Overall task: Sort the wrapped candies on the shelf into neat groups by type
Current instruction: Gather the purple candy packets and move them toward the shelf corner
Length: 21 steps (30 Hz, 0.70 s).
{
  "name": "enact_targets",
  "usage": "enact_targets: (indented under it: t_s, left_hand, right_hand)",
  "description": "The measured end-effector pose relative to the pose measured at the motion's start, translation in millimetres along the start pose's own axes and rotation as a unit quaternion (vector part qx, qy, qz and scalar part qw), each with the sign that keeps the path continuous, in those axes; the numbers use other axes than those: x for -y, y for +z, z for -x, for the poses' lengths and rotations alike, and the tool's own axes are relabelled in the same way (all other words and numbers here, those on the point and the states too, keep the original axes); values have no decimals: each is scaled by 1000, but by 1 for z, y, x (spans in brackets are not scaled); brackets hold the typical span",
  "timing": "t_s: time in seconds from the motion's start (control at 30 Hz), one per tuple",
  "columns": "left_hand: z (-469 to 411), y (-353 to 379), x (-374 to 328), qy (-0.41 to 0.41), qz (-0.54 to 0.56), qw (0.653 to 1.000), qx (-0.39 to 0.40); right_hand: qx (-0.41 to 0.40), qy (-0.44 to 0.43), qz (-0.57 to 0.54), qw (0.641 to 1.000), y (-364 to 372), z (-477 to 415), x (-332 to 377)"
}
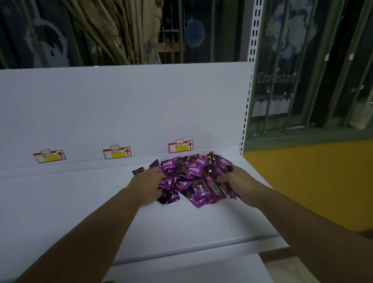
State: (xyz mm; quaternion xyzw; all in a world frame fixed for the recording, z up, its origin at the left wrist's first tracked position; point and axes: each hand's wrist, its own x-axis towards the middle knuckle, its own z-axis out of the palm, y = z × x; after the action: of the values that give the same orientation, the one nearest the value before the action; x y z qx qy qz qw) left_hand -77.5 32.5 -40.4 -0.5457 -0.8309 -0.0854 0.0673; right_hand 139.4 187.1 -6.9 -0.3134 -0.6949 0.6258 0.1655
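Toward the right end of the white shelf [75,204], below the rightmost price tag [180,146], a heap of purple wrapped candies [190,174] lay close to the back panel [112,102], wrappers [199,190] pointing every way. The left hand [147,185] and right hand [234,181] flanked it, fingers [155,173] bent into the wrappers; whether they gripped any I could not tell.

Candy pile [190,176] on shelf [64,205], right end
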Motion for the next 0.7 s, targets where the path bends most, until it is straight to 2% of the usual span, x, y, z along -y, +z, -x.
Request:
enact_targets:
  t_s: [0.13, 0.23, 0.3, 0.4, 0.47, 0.53, 0.57, 0.63, 0.7]
  left_hand:
    - [5, -10, 3, -44, 70, 995, -59]
    - [12, -25, 13, -114, 164, 971, -134]
    - [18, -31, 20, -167, 219, 950, -147]
    - [24, -28, 22, -220, 260, 934, -107]
    - [28, -25, 16, -231, 277, 930, -67]
    - [31, -21, 6, -222, 281, 932, -51]
    - [32, -19, 1, -217, 284, 932, -54]
    - [30, -16, -7, -226, 306, 923, -59]
    - [25, -16, -15, -238, 362, 900, -50]
  right_hand:
    - [32, 35, -52, 998, -5, -5, -1]
    - [65, 74, -114, 989, -5, -8, -3]
    - [68, 79, -104, 989, 0, -12, -3]
    - [47, 54, 3, 997, 15, -18, 1]
    - [-8, -13, 153, 988, 26, -23, -1]
    - [-60, -120, 334, 933, 33, -26, -4]
    - [-75, -146, 405, 900, 36, -28, -7]
    - [-82, -131, 486, 860, 41, -35, -15]
    - [-80, -97, 515, 848, 45, -39, -19]
